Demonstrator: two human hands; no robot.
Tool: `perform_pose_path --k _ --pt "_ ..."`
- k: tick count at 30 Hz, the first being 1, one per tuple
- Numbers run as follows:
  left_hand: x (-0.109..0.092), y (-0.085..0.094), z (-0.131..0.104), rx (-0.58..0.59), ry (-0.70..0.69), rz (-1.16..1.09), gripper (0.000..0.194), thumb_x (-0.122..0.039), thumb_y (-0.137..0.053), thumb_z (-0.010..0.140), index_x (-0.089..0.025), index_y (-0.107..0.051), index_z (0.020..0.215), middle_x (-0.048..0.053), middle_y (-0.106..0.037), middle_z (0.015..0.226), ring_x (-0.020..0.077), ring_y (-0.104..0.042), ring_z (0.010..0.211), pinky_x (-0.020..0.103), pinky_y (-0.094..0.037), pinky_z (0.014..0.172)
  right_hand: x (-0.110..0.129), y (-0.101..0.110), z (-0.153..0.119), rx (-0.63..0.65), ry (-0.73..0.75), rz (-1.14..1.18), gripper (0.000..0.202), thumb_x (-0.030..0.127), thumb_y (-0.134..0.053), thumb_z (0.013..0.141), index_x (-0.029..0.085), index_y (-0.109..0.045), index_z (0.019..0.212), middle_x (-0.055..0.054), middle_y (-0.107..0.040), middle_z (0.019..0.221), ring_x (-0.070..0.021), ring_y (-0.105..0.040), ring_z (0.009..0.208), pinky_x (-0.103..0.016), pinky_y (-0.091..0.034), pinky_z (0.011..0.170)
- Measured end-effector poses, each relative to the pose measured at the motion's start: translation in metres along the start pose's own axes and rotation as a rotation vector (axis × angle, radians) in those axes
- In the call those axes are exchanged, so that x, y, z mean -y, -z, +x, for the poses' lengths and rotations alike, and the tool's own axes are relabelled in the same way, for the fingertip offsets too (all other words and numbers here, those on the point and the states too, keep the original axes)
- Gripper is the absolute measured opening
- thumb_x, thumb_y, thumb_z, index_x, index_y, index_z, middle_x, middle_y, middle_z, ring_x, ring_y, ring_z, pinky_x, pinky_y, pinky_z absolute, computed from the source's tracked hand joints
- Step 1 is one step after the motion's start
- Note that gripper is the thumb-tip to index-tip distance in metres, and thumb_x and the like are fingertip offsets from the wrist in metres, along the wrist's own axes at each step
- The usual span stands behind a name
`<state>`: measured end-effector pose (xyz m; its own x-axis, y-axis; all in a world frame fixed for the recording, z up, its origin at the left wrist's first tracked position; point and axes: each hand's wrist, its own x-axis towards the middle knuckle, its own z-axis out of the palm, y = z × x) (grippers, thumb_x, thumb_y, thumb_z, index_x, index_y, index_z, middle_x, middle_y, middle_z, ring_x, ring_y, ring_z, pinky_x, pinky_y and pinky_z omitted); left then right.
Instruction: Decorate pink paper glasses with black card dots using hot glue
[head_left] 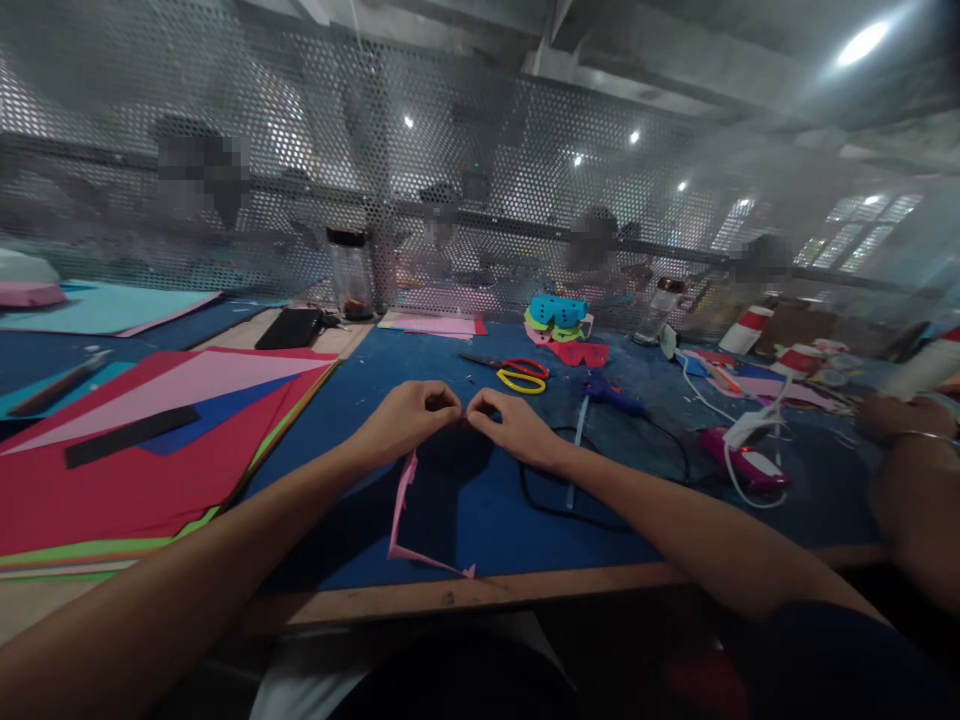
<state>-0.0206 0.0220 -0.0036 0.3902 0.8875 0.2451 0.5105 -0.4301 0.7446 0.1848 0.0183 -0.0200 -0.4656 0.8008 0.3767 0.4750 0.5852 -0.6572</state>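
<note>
My left hand (420, 412) and my right hand (506, 420) meet fingertip to fingertip over the blue table mat. Both are closed in a pinch; a tiny reddish bit shows between them, too small to name. Just below my left hand a bent, narrow pink paper strip (400, 505) runs toward the table's front edge. Whether my left fingers touch its upper end, I cannot tell. Beyond my hands lie scissors (517, 372) with red and yellow handles. A blue glue gun (611, 393) with a pale glue stick (579, 440) rests right of my right hand.
Stacked coloured sheets (187, 460) cover the left side, near a black phone (290, 328) and a glass jar (351, 275). Cut paper masks (556, 315) lie at the back. A magenta power strip (746, 462) with cables and another person's arm (911, 470) are at right.
</note>
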Motion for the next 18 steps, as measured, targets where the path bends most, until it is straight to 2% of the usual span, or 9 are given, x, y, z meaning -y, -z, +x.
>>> perform_pose_path --k 7,12,18 --pt "0.0 0.001 0.0 0.005 0.017 0.012 0.022 -0.035 -0.06 0.082 -0.017 -0.072 0.086 0.002 -0.073 0.077 0.0192 -0.065 0.072 0.029 -0.046 0.066 -0.007 -0.001 0.0 0.034 -0.046 0.017 0.01 0.026 -0.053 0.097 0.02 -0.059 0.092 0.0 -0.068 0.083 -0.0146 -0.064 0.08 -0.028 -0.045 0.077" --pt "-0.003 0.001 -0.001 0.03 0.038 -0.065 0.022 -0.036 -0.061 0.081 -0.016 -0.071 0.085 0.003 -0.073 0.075 0.0181 -0.065 0.068 0.028 -0.047 0.063 -0.008 -0.001 0.002 0.047 -0.039 0.065 0.011 0.026 -0.053 0.097 0.019 -0.06 0.091 0.0 -0.067 0.084 -0.0148 -0.065 0.081 -0.028 -0.046 0.078" --pt "0.002 0.001 0.001 -0.008 0.049 -0.058 0.022 -0.036 -0.061 0.081 -0.017 -0.071 0.086 0.002 -0.072 0.075 0.0174 -0.064 0.065 0.028 -0.047 0.062 -0.012 -0.002 0.004 0.038 -0.045 0.139 0.018 0.024 -0.045 0.101 0.019 -0.061 0.098 0.0 -0.067 0.085 -0.0123 -0.065 0.076 -0.027 -0.048 0.076"
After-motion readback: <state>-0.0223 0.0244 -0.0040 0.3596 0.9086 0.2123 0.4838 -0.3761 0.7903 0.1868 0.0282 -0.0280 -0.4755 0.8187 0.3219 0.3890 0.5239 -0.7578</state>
